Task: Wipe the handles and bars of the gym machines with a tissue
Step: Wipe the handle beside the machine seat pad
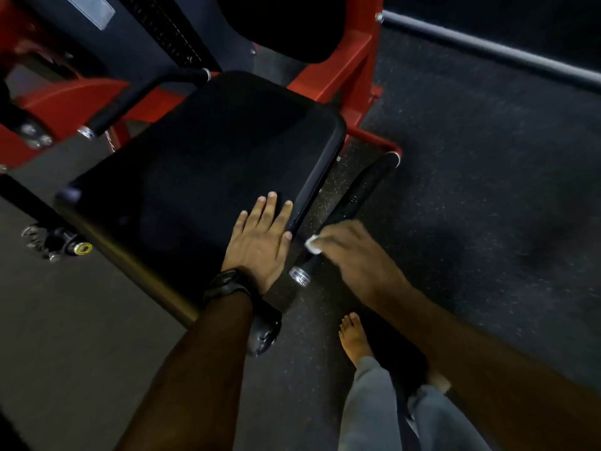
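Tissue point(313, 245) in R hand point(353, 252), on handle point(357, 190)

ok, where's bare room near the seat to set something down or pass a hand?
Free: most of the seat pad beyond the left hand; rubber floor right of the handle. Crowded: the narrow gap between seat pad and handle, where the right hand holds the tissue on it.

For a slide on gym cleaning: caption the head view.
Right hand holds a tissue against the black handle; left hand rests flat on the seat pad.
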